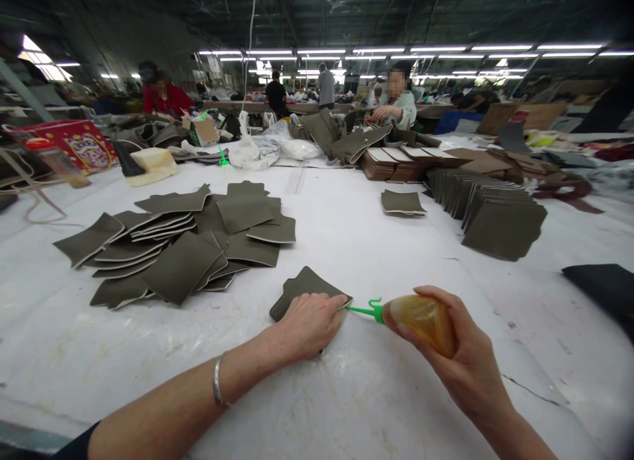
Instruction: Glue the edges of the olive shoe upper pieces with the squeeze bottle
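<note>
My left hand (312, 322), fingers bent and close together, presses a dark olive leather piece (307, 279) against the white table. Its index fingertip lies by the piece's right corner. Wrapped round a squeeze bottle (421, 320) of amber liquid is my right hand (468, 354). The bottle is tilted on its side, and its thin green nozzle (364, 310) points left, with the tip at the edge of the piece near my left fingertip. Whether any liquid is coming out, I cannot tell. A loose pile of similar leather pieces (183, 265) lies to the left.
Toward the right stand a fanned row of leather pieces (502, 225) and brown stacks (391, 166). One small piece (402, 202) lies apart. Plastic bags (257, 151), a brush-like tool (148, 164) and a red bag (74, 146) sit farther back. A co-worker (399, 103) is across the table.
</note>
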### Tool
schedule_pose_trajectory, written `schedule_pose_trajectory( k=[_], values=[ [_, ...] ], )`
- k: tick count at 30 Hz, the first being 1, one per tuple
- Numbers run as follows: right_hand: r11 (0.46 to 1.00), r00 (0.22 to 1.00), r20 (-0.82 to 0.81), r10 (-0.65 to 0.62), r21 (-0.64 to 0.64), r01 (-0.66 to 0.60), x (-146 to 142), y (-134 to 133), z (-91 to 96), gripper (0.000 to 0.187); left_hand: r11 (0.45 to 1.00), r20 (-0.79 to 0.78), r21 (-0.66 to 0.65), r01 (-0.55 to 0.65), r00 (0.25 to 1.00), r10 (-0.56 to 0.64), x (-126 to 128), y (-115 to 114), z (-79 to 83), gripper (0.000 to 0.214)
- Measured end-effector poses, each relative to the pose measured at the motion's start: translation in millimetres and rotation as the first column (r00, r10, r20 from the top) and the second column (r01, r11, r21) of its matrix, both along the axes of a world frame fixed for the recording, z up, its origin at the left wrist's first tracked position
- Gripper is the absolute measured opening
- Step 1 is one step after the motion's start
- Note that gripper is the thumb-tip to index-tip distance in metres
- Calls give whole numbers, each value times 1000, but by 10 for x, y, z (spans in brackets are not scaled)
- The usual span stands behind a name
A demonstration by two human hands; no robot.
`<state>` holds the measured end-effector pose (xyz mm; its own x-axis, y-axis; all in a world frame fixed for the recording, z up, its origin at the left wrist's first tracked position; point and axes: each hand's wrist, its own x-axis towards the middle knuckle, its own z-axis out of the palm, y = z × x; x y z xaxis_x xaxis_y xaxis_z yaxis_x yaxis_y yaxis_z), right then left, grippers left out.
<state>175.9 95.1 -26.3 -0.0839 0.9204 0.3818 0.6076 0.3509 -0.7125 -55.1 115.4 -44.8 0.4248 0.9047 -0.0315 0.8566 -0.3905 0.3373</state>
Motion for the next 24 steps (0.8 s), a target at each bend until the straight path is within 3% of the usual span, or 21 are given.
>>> schedule_pose_trajectory(
  k=[3, 8, 13, 18, 24],
  values=[
    [995, 996, -69, 54, -74, -59, 56, 51, -39, 45, 1000, -3, -9, 30, 1000, -30, -29, 2, 21, 46],
    [997, 994, -107, 4, -78, -12, 90, 86, -70, 46, 998, -33, -36, 50, 998, -51, -50, -8, 61, 48],
    [981, 987, -137, 86, -160, -108, 102, 19, -100, 45, 998, -23, -42, 54, 998, -55, -41, -33, 84, 48],
    [991, 990, -138, 37, -124, -55, 98, -3, -117, 43, 998, -26, -35, 50, 998, -51, -38, -41, 81, 46],
    [955, 978, -179, 104, -257, -148, 75, -103, -160, 46, 999, -30, -17, 37, 999, -37, -53, -76, 42, 44]
  ],
)
